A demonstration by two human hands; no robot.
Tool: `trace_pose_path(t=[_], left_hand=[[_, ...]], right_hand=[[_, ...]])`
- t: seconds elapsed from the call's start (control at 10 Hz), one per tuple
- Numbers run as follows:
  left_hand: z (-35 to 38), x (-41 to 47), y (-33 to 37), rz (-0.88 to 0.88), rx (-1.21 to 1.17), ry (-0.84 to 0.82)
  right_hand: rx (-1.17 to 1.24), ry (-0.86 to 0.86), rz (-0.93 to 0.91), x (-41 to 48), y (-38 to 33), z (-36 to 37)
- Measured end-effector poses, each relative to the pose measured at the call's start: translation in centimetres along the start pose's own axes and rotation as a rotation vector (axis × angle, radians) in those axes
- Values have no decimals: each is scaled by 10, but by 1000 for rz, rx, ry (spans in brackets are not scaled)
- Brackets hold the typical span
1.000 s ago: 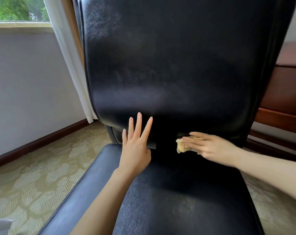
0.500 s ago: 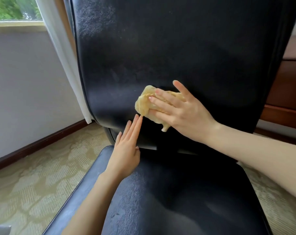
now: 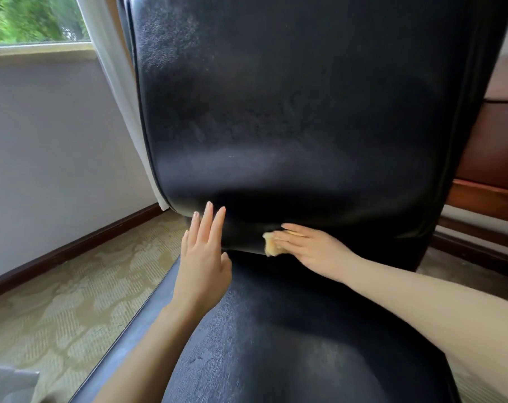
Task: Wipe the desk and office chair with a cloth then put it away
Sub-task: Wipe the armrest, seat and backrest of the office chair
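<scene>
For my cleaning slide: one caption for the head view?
Right hand presses a yellow cloth against the chair back's lower edge; left hand braces it, fingers straight.

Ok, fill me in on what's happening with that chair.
A person is wiping a black office chair. The right hand presses a yellow cloth against the bottom edge of the backrest, just above the seat. The left hand rests flat beside it on the backrest's lower left, fingers straight. The desk stands behind the chair on the right.
</scene>
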State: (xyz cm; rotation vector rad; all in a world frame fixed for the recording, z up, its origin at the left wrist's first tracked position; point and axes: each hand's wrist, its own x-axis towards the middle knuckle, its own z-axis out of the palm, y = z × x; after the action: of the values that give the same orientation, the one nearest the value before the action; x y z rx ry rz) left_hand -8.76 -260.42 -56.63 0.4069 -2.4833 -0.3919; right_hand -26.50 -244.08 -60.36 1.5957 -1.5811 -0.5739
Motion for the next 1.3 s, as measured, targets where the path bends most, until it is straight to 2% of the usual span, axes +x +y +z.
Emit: trace_pose_path(t=[0.2, 0.3, 0.4, 0.6, 0.7, 0.8, 0.9, 1.1, 1.2, 1.3], left_hand=[[14, 4, 42, 109, 80, -55], [23, 10, 76, 163, 78, -34], [26, 14, 95, 195, 67, 15], [32, 22, 137, 242, -30, 90], [37, 20, 148, 226, -69, 45], [39, 18, 151, 231, -65, 22], [39, 17, 156, 224, -60, 14], [30, 19, 165, 187, -81, 15], [26, 21, 167, 157, -104, 25], [23, 19, 172, 104, -162, 44]], right_hand=[[307, -138, 257, -97, 16, -13], [-397, -146, 156, -148, 31, -20], [-524, -48, 43, -164, 45, -27], [-397, 8, -55, -176, 96, -69], [-416, 174, 10, -168, 120, -86], [-394, 248, 186, -155, 138, -102], [-322, 300, 504, -129, 172, -125], [81, 293, 853, -82, 202, -150], [137, 311, 910, -67, 189, -148], [86, 340, 772, -64, 158, -136]])
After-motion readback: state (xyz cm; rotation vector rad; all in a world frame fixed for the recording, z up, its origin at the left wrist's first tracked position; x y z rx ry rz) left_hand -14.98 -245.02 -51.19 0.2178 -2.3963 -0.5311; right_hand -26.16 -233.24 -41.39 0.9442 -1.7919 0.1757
